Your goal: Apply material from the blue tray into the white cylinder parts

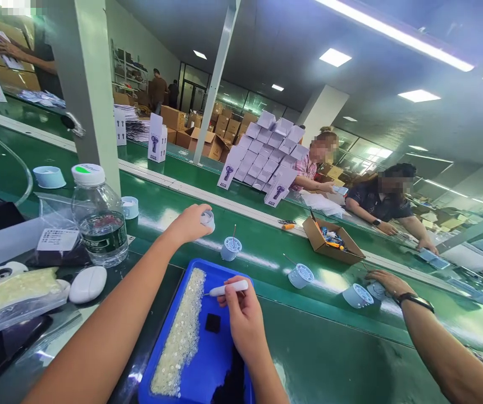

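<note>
Over the green belt (262, 261) | left hand (191, 223) clamped on pale-blue cup (210, 221), partly hidden by its grip | right hand (244, 317), well apart, pinches white pen-like tool (227, 289) above blue tray (199, 365), tip beside pale rings (178, 336) | bottle label (103, 239), bag sticker (58, 239): print too small to read | tray's near edge cut off
</note>
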`<state>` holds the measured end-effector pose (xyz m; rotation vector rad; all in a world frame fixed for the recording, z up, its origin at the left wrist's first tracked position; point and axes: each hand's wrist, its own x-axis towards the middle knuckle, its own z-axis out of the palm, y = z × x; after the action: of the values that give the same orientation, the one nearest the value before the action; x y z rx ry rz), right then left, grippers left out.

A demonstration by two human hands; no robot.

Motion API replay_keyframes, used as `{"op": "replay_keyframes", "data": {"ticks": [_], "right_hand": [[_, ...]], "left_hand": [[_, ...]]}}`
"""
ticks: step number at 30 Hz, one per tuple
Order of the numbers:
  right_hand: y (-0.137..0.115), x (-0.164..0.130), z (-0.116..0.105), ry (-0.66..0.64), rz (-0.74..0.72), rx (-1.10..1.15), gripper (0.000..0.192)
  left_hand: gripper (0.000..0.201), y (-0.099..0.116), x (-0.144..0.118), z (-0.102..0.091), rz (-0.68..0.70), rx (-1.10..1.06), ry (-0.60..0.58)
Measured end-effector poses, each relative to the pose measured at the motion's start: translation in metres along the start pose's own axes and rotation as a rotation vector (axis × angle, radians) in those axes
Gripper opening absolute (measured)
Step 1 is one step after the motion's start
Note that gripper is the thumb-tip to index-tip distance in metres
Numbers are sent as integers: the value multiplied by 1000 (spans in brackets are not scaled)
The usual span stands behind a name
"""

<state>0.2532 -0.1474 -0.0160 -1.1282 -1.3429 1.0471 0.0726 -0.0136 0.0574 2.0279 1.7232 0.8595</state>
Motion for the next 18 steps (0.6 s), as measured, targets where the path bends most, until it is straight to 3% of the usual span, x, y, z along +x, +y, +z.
{"op": "replay_keyframes", "data": {"ticks": [5,10,18], "right_hand": [[-4,1,-8,58,-48,-166,23],[-7,4,-24,270,-181,-382,22],[-1,9,-27,271,-138,-390,24]], "left_hand": [[60,1,-1,0,14,-14,-10],[61,3,-1,-3,11,-32,-19],[61,10,-2,-8,26,-43,-7]]}}
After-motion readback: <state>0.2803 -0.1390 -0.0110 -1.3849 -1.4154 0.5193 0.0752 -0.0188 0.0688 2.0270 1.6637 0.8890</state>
